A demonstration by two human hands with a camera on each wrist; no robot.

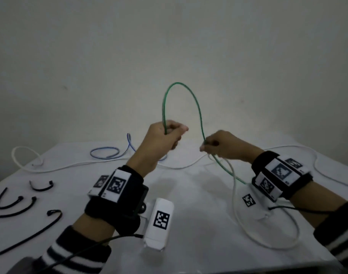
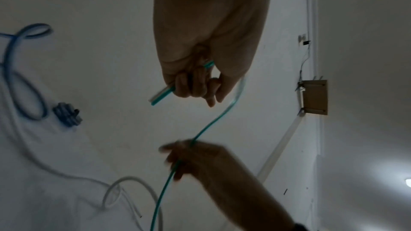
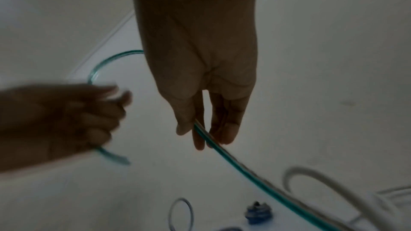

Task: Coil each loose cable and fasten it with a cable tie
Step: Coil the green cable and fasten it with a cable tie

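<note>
Nearest us, four black cable ties (image 1: pixel 28 202) lay loose on the left side of the white desk (image 1: pixel 198 224), well apart from our hands. On the right side, a white cable (image 1: pixel 233 204) looped across the desk and ran back behind our right wrist.

Above the desk we held the green cable (image 1: pixel 198 113) raised between both hands. Our left hand (image 1: pixel 165 139) had its fingers curled around one end of it; in the left wrist view a short stub (image 2: pixel 161 97) stuck out below the closed fingers (image 2: pixel 193 83). From that grip the cable rose, arched over in a tall loop against the wall, and came down into our right hand (image 1: pixel 218 145). There our right fingers (image 3: pixel 200 129) and thumb pinched it lightly, the fingers nearly straight, and the rest of it trailed down towards the desk beside the white cable.

Farther back, a blue cable (image 1: pixel 107 152) lay in a loose coil on the desk near its far edge, behind our left hand. A second stretch of white cable (image 1: pixel 26 155) curved along the back left. Beyond stood the plain pale wall (image 1: pixel 169 46).
</note>
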